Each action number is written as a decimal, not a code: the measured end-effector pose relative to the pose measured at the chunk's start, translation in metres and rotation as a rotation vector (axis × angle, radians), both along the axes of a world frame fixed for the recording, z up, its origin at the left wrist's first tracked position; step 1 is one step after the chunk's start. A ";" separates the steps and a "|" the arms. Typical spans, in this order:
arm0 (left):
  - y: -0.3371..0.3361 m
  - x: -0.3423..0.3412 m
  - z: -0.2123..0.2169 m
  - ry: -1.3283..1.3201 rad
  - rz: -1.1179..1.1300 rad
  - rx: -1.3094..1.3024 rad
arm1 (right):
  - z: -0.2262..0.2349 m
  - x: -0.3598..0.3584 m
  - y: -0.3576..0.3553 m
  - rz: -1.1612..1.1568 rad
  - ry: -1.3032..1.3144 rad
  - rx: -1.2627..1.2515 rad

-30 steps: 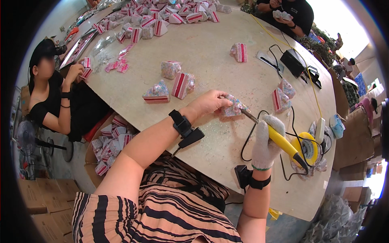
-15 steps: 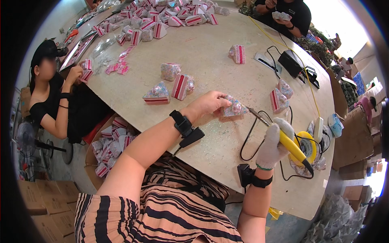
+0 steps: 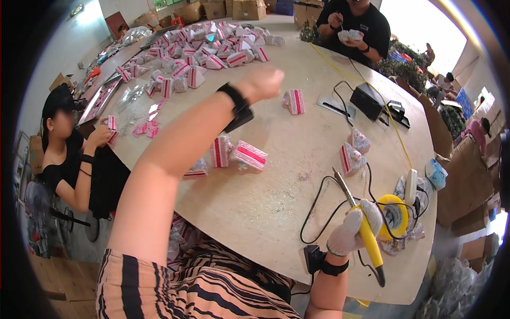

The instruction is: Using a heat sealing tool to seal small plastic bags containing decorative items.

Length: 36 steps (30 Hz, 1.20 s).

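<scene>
My left hand (image 3: 263,84) is stretched far over the table, a little left of a wedge-shaped toy cake slice (image 3: 294,101) with a pink-red stripe. Motion smears its fingers, and I see nothing in them. A second slice (image 3: 249,155) lies below my wrist beside another slice (image 3: 219,151); my forearm partly covers a third (image 3: 196,169). On the right, my gloved right hand (image 3: 345,234) is closed round the yellow handle of a soldering iron (image 3: 368,240). Its metal tip points up and away, touching no slice.
A big pile of slices (image 3: 196,48) covers the far left. Two more slices (image 3: 351,159) stand right of centre. A black box (image 3: 367,101), yellow tape roll (image 3: 394,215), power strip (image 3: 410,187) and loose cords occupy the right. Co-workers sit left (image 3: 66,154) and far right (image 3: 353,24).
My left hand has let go of the slice and moved up and away across the table. That slice now lies with the others. My right hand has drawn the iron back.
</scene>
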<state>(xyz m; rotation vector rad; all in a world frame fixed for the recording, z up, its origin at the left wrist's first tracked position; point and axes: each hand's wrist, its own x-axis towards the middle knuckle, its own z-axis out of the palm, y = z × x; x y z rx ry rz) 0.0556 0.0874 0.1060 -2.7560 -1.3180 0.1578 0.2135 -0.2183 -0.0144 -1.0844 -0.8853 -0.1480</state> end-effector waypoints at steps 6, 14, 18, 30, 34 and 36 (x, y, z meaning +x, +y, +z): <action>0.054 0.068 -0.069 0.018 -0.167 0.166 | 0.008 0.009 0.001 -0.050 -0.335 -0.016; 0.087 0.082 -0.127 0.083 -0.204 0.104 | 0.013 0.017 -0.005 0.011 -0.531 -0.166; 0.068 0.087 -0.123 0.100 -0.134 0.146 | 0.006 0.014 -0.009 -0.046 -0.373 -0.170; -0.060 0.050 -0.087 -0.664 0.169 -0.953 | 0.017 0.005 0.009 -0.004 0.325 0.076; -0.083 0.025 -0.091 -0.603 0.225 -1.083 | 0.023 -0.006 0.011 0.079 0.322 0.017; -0.085 0.021 -0.103 -0.583 0.255 -1.114 | 0.018 -0.007 0.011 0.123 0.300 0.020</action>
